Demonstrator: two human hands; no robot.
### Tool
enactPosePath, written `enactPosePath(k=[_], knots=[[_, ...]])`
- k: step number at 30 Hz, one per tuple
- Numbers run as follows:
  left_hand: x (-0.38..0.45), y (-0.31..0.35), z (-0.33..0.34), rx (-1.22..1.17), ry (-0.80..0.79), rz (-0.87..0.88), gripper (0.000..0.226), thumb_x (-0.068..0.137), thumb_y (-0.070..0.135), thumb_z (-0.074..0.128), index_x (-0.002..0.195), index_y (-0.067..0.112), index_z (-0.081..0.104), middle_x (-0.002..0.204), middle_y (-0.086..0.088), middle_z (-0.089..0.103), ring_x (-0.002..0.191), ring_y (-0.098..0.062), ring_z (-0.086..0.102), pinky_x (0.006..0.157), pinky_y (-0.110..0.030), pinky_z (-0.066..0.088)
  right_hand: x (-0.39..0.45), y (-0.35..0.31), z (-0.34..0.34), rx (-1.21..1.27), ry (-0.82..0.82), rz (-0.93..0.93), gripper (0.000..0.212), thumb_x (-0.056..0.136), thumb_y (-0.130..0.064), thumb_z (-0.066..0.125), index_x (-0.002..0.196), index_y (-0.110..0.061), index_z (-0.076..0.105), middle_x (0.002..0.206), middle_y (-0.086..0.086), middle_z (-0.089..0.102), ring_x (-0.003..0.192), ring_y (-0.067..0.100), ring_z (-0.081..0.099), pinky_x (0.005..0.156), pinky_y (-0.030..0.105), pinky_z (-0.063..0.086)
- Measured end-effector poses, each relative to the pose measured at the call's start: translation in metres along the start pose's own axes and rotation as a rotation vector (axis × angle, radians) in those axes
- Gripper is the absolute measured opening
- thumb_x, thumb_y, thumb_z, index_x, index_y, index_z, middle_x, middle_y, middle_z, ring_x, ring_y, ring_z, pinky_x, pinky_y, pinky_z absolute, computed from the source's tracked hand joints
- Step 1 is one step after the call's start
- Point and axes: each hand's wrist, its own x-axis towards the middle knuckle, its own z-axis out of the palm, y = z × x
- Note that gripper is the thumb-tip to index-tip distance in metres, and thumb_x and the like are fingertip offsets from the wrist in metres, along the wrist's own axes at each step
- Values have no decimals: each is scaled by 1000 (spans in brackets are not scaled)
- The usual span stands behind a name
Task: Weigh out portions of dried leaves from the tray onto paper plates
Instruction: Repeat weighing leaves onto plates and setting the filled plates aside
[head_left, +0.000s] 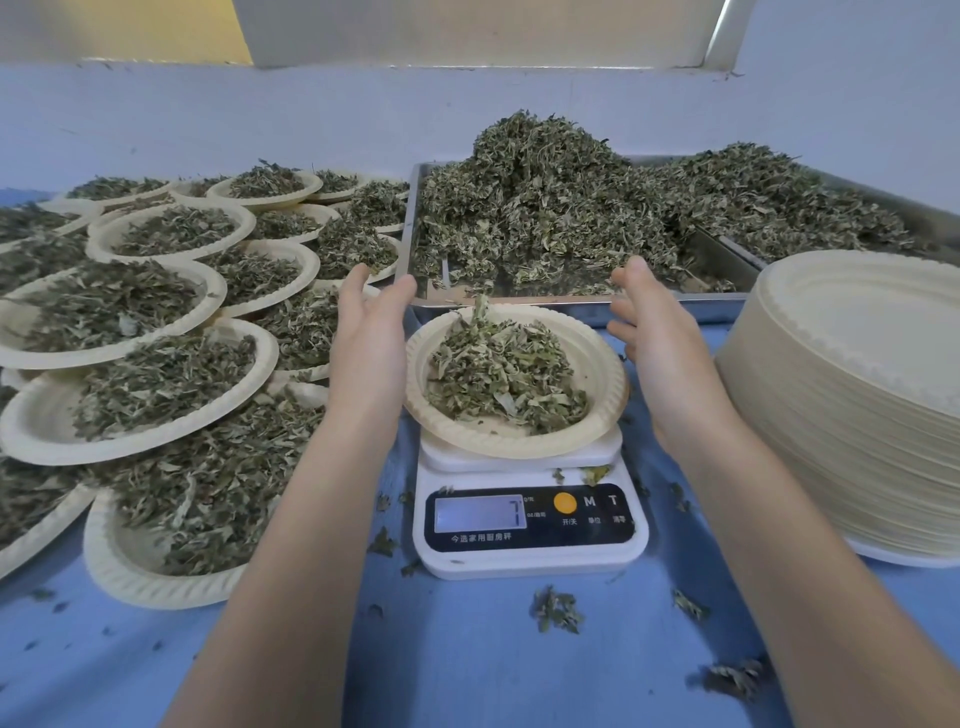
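Head view: filled plates (156, 291) left, empty stack (852, 415) right of scale (530, 525).

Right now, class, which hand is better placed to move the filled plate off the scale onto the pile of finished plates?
Probably the left hand: it is open beside the plate on the scale, on the finished plates' side. The right hand is nearer the empty stack.
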Motion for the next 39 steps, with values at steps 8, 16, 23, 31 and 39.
enactPosePath(k=[8, 16, 23, 31, 39], knots=[[-1, 0, 0, 4, -15, -12, 53, 92, 40, 48, 142, 41, 31, 145, 9, 39, 129, -20, 43, 108, -48, 34, -1, -2, 0, -6, -16, 6, 57, 93, -64, 27, 140, -35, 41, 144, -9, 44, 132, 15, 40, 112, 49, 27], [1, -3, 0, 23, -40, -45, 59, 89, 42, 54, 144, 36, 33, 145, 8, 40, 130, -20, 41, 108, -47, 33, -2, -1, 0, -12, -39, -10, 52, 92, -63, 29, 136, -38, 44, 141, -12, 46, 129, 13, 42, 111, 46, 28], [-9, 2, 9, 70, -70, -51, 44, 96, 32, 47, 139, 22, 44, 135, 5, 49, 116, -11, 47, 88, -30, 33, -9, -5, 8, 4, -110, -10, 38, 92, -65, 30, 123, -49, 44, 108, -33, 48, 106, -3, 45, 89, 28, 28], [1, 43, -31, 110, 70, 44, 36, 98, 10, 42, 132, 16, 54, 116, -2, 63, 82, -12, 62, 77, -34, 55, -12, -46, 38, 63, -156, -104, 27, 95, -56, 36, 119, -46, 45, 94, -40, 42, 88, -16, 41, 70, 15, 30], [21, 82, -118, 201, 290, 48, 36, 99, 11, 43, 134, 15, 53, 124, -23, 59, 92, -33, 65, 76, -40, 53, -13, -95, 125, 67, -316, -139, 31, 98, -35, 45, 127, -30, 53, 112, -19, 50, 100, 0, 46, 88, 25, 34]])
